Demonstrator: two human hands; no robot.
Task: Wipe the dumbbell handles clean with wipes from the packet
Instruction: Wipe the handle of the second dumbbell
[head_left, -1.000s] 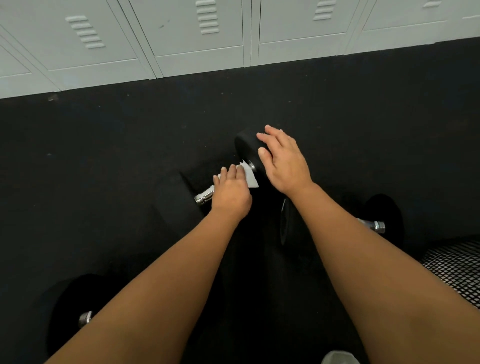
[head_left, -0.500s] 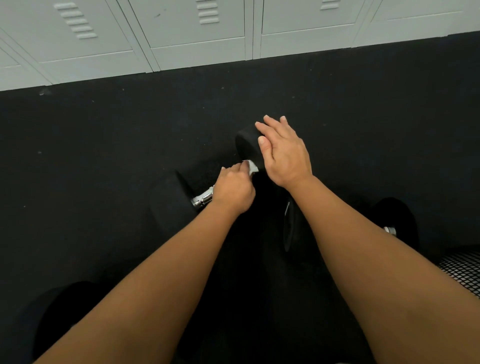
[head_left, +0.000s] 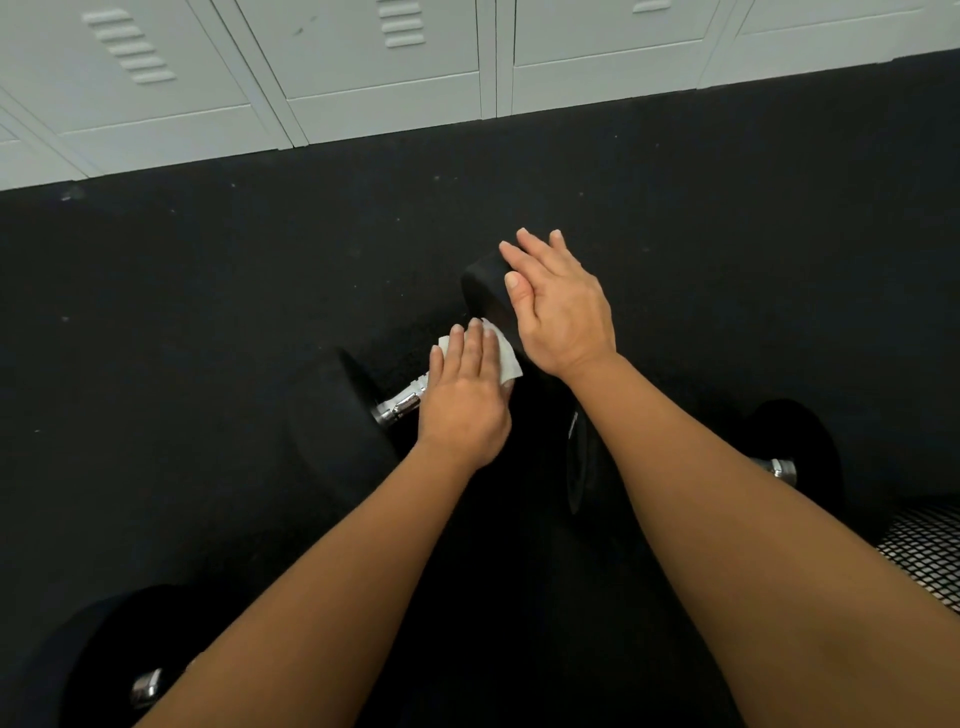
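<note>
Black floor (head_left: 208, 286), grey lockers (head_left: 363, 67) along the far edge, cut off by the frame above.

Middle dumbbell (head_left: 337, 431) lies on the floor at a slant, black on black, so its outline is hard to trace. Only a short chrome stretch of its handle (head_left: 400, 408) shows, next to the near head; the rest is under the left hand.

Left hand (head_left: 467, 400): fingers laid nearly straight over the wipe (head_left: 506, 353), pressing it onto the handle. Thumb out of sight, so I cannot tell whether it hooks beneath. The wipe is white and crumpled, showing only as a flap past the fingers on the right side, touching the inner face of the far head (head_left: 483, 291).

Right hand (head_left: 561, 312): flat, fingers straight and together, palm resting on top of the far head. Grasps nothing.

Second dumbbell (head_left: 576, 457) to the right, mostly hidden behind the right forearm; one head's edge and a chrome handle end (head_left: 782, 470) show on either side of the arm.

Third dumbbell (head_left: 78, 665) at lower left, partly behind the left forearm and lost in shadow; a glint of its chrome handle shows.

Mesh surface (head_left: 924, 556) at the right edge, cut off; cannot tell what it belongs to.
</note>
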